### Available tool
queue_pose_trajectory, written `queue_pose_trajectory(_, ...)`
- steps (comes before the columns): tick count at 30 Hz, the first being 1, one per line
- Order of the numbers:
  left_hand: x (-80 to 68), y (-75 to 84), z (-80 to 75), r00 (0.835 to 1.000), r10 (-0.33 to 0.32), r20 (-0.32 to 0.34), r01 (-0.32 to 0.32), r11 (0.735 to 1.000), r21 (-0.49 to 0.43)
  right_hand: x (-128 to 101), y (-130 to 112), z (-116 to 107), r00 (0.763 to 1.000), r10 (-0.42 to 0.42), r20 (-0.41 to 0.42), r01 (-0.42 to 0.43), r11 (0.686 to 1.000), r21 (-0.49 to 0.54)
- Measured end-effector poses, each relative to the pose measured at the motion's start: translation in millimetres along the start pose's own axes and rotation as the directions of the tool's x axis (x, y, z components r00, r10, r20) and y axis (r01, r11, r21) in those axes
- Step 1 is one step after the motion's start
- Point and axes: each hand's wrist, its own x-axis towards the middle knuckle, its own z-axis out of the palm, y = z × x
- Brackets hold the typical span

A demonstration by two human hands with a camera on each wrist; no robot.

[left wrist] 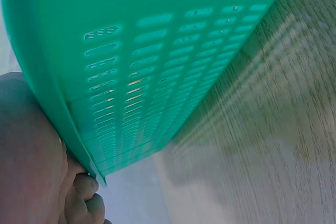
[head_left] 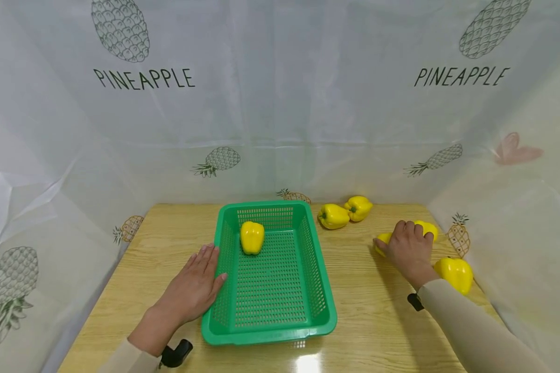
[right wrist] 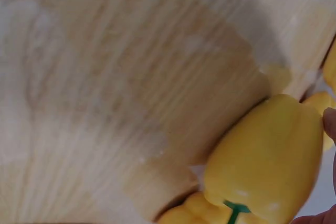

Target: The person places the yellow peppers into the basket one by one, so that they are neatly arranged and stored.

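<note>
My left hand (head_left: 191, 287) rests along the left rim of a green plastic basket (head_left: 326, 295), fingers straight and thumb over the edge. The left wrist view shows the basket's slotted side wall (left wrist: 152, 77) beside that hand (left wrist: 31, 150). Inside the basket, toward its back left, stands one yellow bell pepper (head_left: 252, 238). Over at the right of the table, my right hand (head_left: 408, 251) grips another yellow bell pepper (right wrist: 265, 156), which has a green stem. The hand partly hides it in the head view. Just beyond the fingers lies a further yellow bell pepper (head_left: 427, 228).
Two yellow bell peppers, a nearer one (head_left: 333, 216) and a farther one (head_left: 358, 207), lie behind the basket's right side. One more pepper (head_left: 455, 274) sits by the right forearm. White sheeting (head_left: 280, 114) printed with pineapples encloses the wooden table (head_left: 359, 311).
</note>
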Motion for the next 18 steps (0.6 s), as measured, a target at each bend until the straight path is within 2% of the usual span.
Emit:
queue_pose_trajectory(5,1.0,0.0,-0.3,1.000,-0.001,0.007,0.001,1.000,-0.005,-5.5,1.3,5.3,1.000,0.008,0.020,-0.008,1.000,-0.005)
queue_pose_trajectory(12,1.0,-0.3,-0.5,1.000,0.003,0.005,-0.003,1.000,-0.003,-9.7,-0.6,10.7,0.998,-0.052,-0.027,0.052,0.999,-0.010)
queue_pose_trajectory(15,0.8,-0.5,-0.4,1.000,0.004,0.001,-0.004,1.000,-0.005,-9.9,-1.0,9.9,0.992,-0.127,-0.026,0.128,0.991,0.041)
queue_pose_trajectory(18,0.9,-1.0,0.0,1.000,0.005,0.004,-0.005,1.000,-0.003,-10.0,0.3,8.4,0.967,-0.252,-0.017,0.253,0.964,0.088)
